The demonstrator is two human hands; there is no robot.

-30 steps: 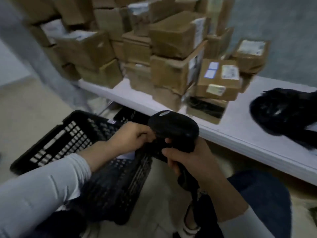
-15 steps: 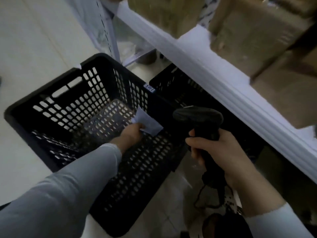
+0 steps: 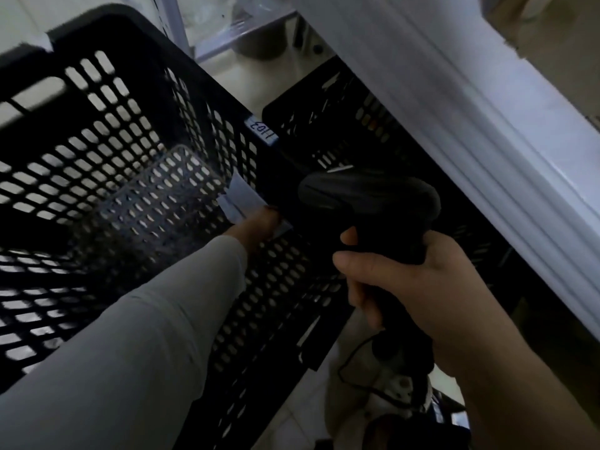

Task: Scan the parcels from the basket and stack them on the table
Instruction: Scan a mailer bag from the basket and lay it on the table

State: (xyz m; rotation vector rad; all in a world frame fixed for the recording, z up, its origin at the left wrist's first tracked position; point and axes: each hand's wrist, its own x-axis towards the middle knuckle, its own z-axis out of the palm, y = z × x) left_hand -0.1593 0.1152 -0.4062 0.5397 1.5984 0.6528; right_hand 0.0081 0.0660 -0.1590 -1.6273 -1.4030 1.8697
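Having left the scanner, the left hand now reaches into the basket, fingers pinching a flat white packet at its right wall, while the right hand grips the scanner, ready to scan.

**A:** Left and centre?

**B:** Basket on the floor, filling that side. Left grip inside it, against the far right wall, pinching a paper slip.

**A:** And to the right?

**B:** Scanner in the right grip, just right of the basket and in front of a second basket. Cable hanging below. Bench edge above, slanting from top centre to lower right. Cardboard box on the bench, top right corner.
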